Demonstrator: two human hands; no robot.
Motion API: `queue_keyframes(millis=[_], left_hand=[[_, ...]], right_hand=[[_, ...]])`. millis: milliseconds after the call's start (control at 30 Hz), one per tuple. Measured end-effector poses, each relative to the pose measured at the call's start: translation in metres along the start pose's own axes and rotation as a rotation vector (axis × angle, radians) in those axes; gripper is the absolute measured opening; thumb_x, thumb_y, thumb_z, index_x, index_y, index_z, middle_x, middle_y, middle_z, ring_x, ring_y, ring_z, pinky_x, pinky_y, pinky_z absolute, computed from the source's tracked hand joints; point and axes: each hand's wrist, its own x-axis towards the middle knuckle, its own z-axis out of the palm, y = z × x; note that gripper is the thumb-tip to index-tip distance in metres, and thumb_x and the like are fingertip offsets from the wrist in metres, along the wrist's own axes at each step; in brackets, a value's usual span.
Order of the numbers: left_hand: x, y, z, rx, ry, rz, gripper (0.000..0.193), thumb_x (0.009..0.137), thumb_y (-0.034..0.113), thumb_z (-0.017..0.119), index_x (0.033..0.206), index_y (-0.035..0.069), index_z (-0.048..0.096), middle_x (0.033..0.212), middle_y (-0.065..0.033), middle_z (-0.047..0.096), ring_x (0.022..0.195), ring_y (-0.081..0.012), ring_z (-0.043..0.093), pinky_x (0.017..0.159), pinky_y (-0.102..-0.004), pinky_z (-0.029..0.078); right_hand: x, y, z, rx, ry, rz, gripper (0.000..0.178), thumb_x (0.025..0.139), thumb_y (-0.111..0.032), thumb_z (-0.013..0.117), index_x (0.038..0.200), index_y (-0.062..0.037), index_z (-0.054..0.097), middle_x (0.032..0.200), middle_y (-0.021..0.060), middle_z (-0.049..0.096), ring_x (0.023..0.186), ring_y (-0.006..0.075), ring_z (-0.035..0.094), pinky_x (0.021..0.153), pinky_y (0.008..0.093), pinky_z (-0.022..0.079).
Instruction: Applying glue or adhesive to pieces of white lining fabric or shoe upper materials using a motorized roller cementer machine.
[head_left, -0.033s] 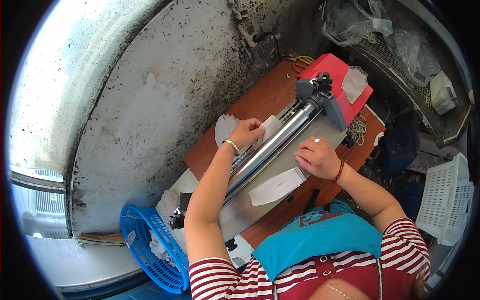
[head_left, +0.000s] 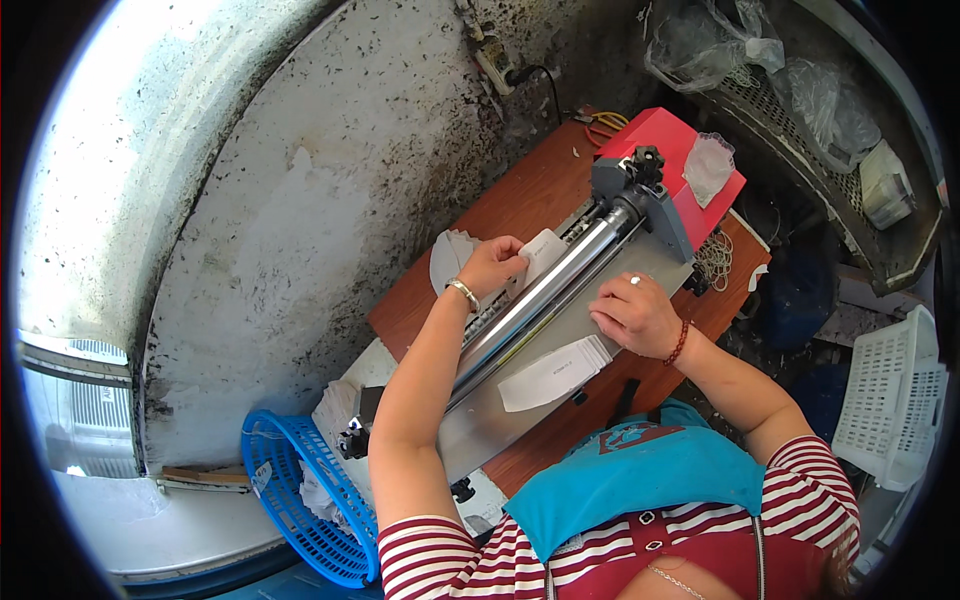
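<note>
A machine with a long shiny metal roller (head_left: 560, 285) lies slantwise on the table, its red end housing (head_left: 662, 140) at the far right. My left hand (head_left: 492, 266) is beyond the roller, its fingers closed on a white paper piece (head_left: 543, 252) beside the roller. More white pieces (head_left: 449, 258) lie past my left wrist. On the near side, my right hand (head_left: 637, 316) rests on the metal plate (head_left: 480, 425), fingers curled; what is under them is hidden. A fanned stack of white paper pieces (head_left: 556, 374) lies on the plate, left of my right hand.
A blue plastic basket (head_left: 262, 437) holding white scraps stands at the lower left. At the right is a white basket (head_left: 888, 400). The brown tabletop (head_left: 545, 185) meets a stained wall (head_left: 300, 230); a socket with a black plug (head_left: 510, 72) is on it. String (head_left: 716, 262) hangs near the housing.
</note>
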Motion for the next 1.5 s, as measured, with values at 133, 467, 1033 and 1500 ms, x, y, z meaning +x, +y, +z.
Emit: queue_keyframes(millis=[133,467,1033,1500], left_hand=[[-0.010,0.026,0.007,-0.192,0.110,0.064,0.012,0.088,0.010,0.063,0.099,0.008,0.060,0.089,0.0034,0.063,0.077,-0.0062,0.057,0.074,-0.0230,0.046],[-0.067,0.092,0.053,0.155,-0.182,0.474,0.032,0.079,0.003,0.064,0.111,0.002,0.059,0.098,0.0007,0.060,0.091,-0.0055,0.056,0.081,-0.0251,0.047],[-0.076,0.070,0.059,-0.346,-0.279,0.179,0.024,0.096,0.018,0.051,0.108,0.001,0.064,0.098,-0.0021,0.066,0.086,-0.0078,0.059,0.076,-0.0271,0.050],[-0.092,0.076,0.053,-0.198,-0.135,0.168,0.022,0.092,0.021,0.061,0.099,0.000,0.067,0.090,-0.0029,0.066,0.080,-0.0083,0.060,0.073,-0.0246,0.050]], right_hand=[[0.001,0.001,-0.004,0.032,-0.028,0.042,0.013,0.076,-0.011,0.070,0.088,-0.0099,0.066,0.089,0.0055,0.058,0.081,0.0234,0.059,0.071,0.0371,0.047],[0.047,-0.012,-0.037,0.223,0.121,0.129,0.057,0.077,-0.023,0.075,0.127,-0.0062,0.053,0.115,0.0093,0.061,0.112,0.0275,0.053,0.095,0.0378,0.039],[0.025,-0.023,-0.037,0.523,0.136,0.193,0.038,0.078,-0.001,0.069,0.115,-0.0057,0.061,0.095,0.0103,0.063,0.086,0.0255,0.063,0.075,0.0333,0.050],[0.017,-0.027,-0.046,0.406,0.196,0.176,0.038,0.076,0.002,0.070,0.113,-0.0044,0.061,0.096,0.0113,0.062,0.086,0.0259,0.064,0.072,0.0333,0.053]])
